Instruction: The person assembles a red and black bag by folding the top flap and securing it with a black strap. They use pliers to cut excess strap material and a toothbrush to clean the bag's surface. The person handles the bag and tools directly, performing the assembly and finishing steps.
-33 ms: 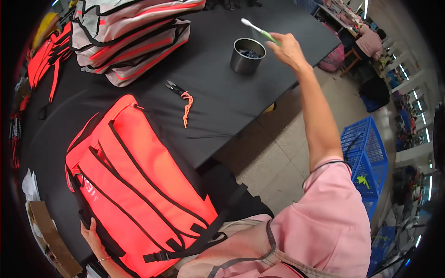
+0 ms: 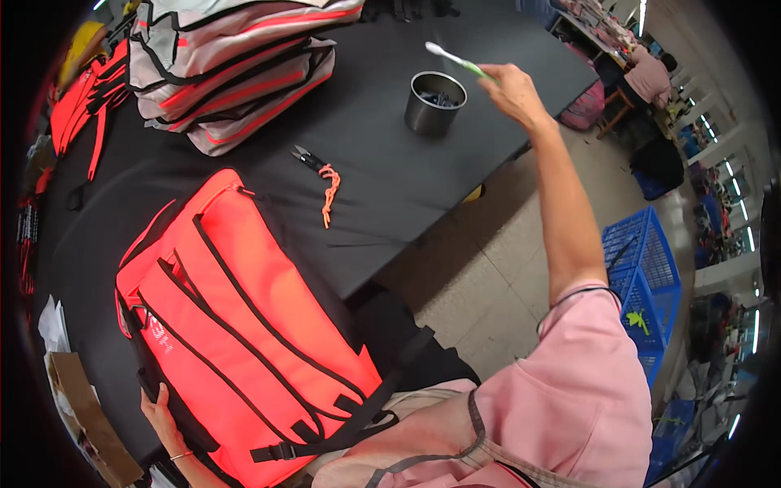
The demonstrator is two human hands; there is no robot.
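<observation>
Green-and-white toothbrush [image 2: 454, 58], pinched by its green handle in the right hand [image 2: 511, 91], held tilted in the air just above and to the right of a round metal cup [image 2: 435, 103]. Right grip closed around the handle, white head pointing up and left past the cup's rim. Dark small items inside the cup, too small to identify. Left of the cup, lying on the black surface [image 2: 390, 175]: small black thread snips [image 2: 308, 157] touching an orange cord [image 2: 329, 193]. Farther left of the cup, a stack of grey backpacks [image 2: 236, 57] with orange trim. Well below and left of the cup, a bright orange backpack [image 2: 244, 325] lying flat with black straps, its lower left edge clasped by the left hand [image 2: 160, 415], fingers curled against the fabric. Far right of the cup, on the floor, a blue plastic crate [image 2: 647, 285].
</observation>
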